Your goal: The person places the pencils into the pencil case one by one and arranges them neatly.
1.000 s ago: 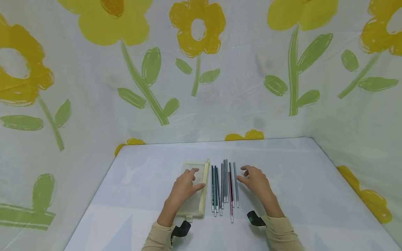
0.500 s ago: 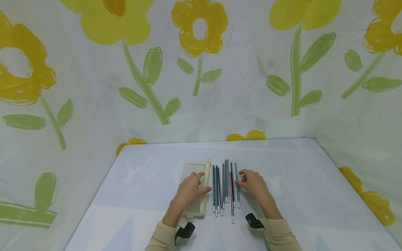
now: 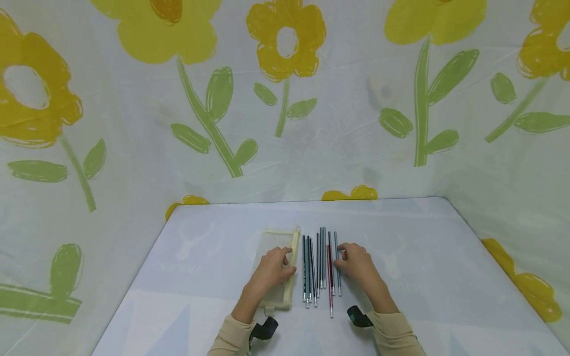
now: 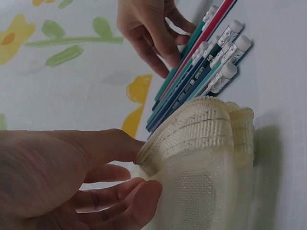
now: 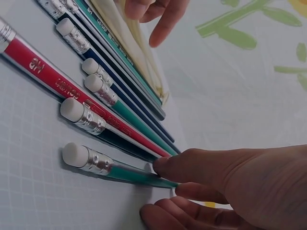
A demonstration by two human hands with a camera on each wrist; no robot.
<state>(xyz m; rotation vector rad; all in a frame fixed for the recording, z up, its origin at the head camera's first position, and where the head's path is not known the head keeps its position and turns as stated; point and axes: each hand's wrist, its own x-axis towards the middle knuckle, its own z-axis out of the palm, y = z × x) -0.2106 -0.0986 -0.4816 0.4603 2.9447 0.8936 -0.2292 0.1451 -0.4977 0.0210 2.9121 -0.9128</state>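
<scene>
A cream mesh zip pouch (image 3: 273,295) lies on the table, with my left hand (image 3: 270,268) over it. In the left wrist view, a digit of that hand touches the pouch's edge, with a gap to its other bent fingers. Beside the pouch, several pencils lie in a loose row, including a red pencil (image 5: 57,84) and a green pencil (image 5: 139,175) at the right end. At that green pencil is my right hand (image 3: 358,264); its thumb rests over it and its other fingers lie loosely bent beyond. White erasers on the pencils point toward me.
The pale table (image 3: 213,252) extends on both sides of the pouch and pencils. Behind it hangs a white cloth (image 3: 338,148) printed with yellow flowers, and more cloth closes off the left and right sides.
My right hand has moved left and a little toward me, from beside the pencils onto the rightmost one. The left hand has shifted slightly right and nearer over the pouch.
</scene>
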